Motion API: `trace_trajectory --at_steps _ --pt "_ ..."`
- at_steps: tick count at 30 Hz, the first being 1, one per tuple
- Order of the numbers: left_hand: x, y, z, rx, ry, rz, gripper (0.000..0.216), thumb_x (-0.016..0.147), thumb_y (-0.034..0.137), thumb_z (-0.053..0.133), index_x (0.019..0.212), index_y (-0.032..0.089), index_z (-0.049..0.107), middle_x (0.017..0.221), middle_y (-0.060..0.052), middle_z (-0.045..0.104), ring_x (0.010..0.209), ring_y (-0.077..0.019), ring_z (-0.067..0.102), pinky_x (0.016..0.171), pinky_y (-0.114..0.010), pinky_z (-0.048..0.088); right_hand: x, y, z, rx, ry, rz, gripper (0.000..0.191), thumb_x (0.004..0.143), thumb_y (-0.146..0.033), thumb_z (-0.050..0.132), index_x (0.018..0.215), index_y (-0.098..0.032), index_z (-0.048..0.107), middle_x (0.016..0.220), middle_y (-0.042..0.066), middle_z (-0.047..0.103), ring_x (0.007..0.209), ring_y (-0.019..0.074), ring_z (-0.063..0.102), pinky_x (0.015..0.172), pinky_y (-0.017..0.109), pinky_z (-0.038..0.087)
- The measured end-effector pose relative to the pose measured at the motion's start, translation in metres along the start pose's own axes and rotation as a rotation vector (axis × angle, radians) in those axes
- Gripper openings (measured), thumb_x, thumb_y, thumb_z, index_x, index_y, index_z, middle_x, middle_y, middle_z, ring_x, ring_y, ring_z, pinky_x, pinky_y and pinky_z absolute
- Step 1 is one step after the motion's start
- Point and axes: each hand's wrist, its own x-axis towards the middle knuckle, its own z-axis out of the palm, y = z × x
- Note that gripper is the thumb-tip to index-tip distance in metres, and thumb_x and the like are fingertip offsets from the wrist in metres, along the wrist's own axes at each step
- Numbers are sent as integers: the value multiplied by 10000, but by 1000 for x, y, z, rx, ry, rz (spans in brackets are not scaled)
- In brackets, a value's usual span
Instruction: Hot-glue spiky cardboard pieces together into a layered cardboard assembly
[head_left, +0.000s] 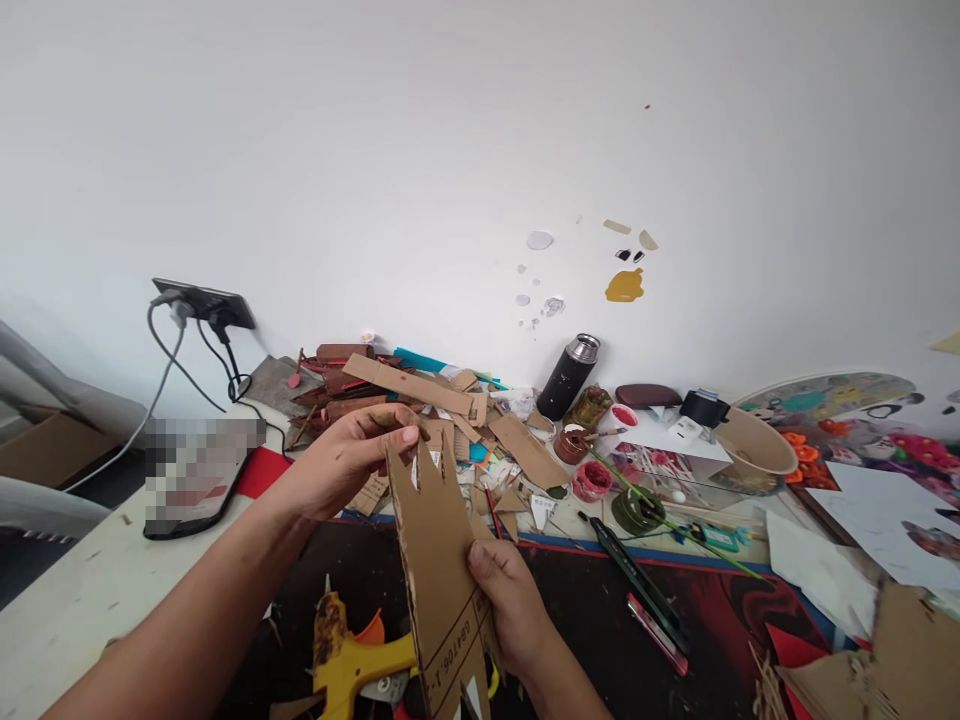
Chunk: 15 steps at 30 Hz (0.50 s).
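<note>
A brown cardboard piece (435,540) with jagged, pointed prongs at its top and printed lettering low down stands upright in front of me. My right hand (514,600) is closed round its right edge, with the thumb on the near face. At the upper end, my left hand (367,450) has its fingers bent and closed at the prongs, thumb against a tip; part of the grip is hidden. Below the cardboard lies a yellow hot glue gun (349,655), partly covered by it. A dark green utility knife (637,585) and a pink one (656,635) lie on the dark mat to the right.
Cardboard scraps (525,450) are heaped along the wall. Behind the mat stand a black thermos (570,378), several paint jars (592,480) and a bowl (761,450). A phone (195,490) lies left; a power strip (214,303) with cables leans on the wall.
</note>
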Motion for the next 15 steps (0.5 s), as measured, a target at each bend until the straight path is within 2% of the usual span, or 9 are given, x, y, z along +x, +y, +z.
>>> trace_trajectory --at_steps 5,9,15 --pt "1 -2 1 -71 44 -28 527 604 581 1060 735 191 730 670 0 636 575 -124 505 559 -249 414 0 1 -1 6 3 -1 753 692 -885 931 742 -155 751 631 66 731 694 247 760 644 290 500" --pt "1 0 1 -8 21 -3 541 661 625 1016 623 191 696 619 -18 611 554 -135 489 546 -269 406 1 3 -2 -4 -24 4 755 724 -880 915 777 -138 784 715 100 778 745 257 777 653 297 501" --pt "3 -3 1 89 77 67 545 729 612 956 571 199 637 595 -13 578 554 -133 452 548 -271 368 0 -1 0 -14 -3 0 743 727 -876 916 770 -147 782 668 75 747 718 247 757 684 309 522"
